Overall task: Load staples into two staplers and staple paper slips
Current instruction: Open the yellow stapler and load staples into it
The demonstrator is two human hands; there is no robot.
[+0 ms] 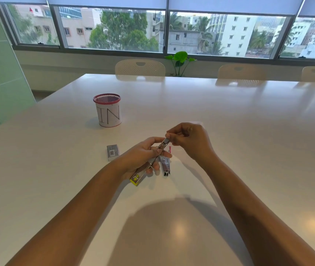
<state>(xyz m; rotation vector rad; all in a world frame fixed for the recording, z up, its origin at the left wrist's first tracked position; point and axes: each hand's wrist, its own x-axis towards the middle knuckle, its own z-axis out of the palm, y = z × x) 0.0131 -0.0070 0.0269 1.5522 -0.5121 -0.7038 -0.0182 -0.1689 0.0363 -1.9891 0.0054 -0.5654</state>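
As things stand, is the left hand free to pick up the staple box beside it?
Probably not yet: the left hand grips a stapler. The staple box lies close on the bare table, nothing between, so the path looks free once it lets go.

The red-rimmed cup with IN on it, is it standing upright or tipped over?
Upright. The cup stands on its base on the table, its red mesh rim facing up.

Yellow-ended metal stapler, held above the white table, lying slantwise from lower left to upper right, far tip raised. Second metal stapler with a pink part, flat on the table just right of the first. Small grey staple box, barcode upward, on the table to the left.
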